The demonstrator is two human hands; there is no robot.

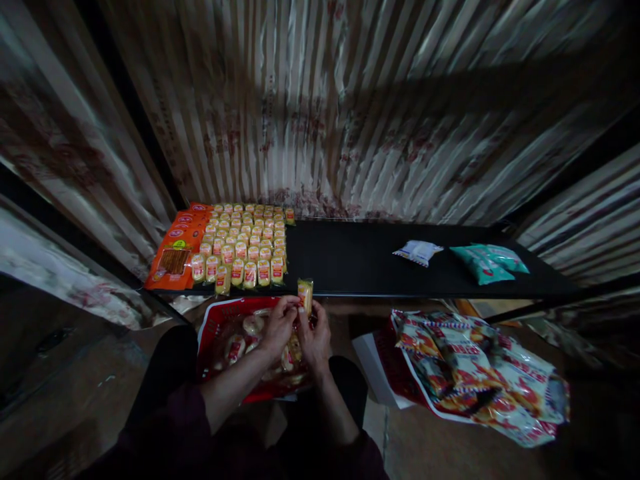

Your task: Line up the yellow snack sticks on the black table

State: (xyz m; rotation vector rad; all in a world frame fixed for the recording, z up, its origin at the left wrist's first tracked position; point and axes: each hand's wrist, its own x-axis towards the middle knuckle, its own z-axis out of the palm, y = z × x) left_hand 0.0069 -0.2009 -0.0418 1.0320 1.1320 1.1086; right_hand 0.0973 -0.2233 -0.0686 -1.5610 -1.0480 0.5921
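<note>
Red tray (215, 313) nearest, and over it, lower centre of the frame, I've got left hand (280, 327) and right hand (316, 340) pinching the bottom of 1 wrapped snack (305, 297), long axis pointing up-frame, neither hand nearer. Beyond: black shelf (345, 260), with rows of similar snacks (241, 251) up and left.

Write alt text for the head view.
A person's left hand and right hand hold a wrapped snack by a red basket of similar packs. Beyond, a black shelf bears rows of snacks beside orange bags; larger bags fill another basket.
</note>
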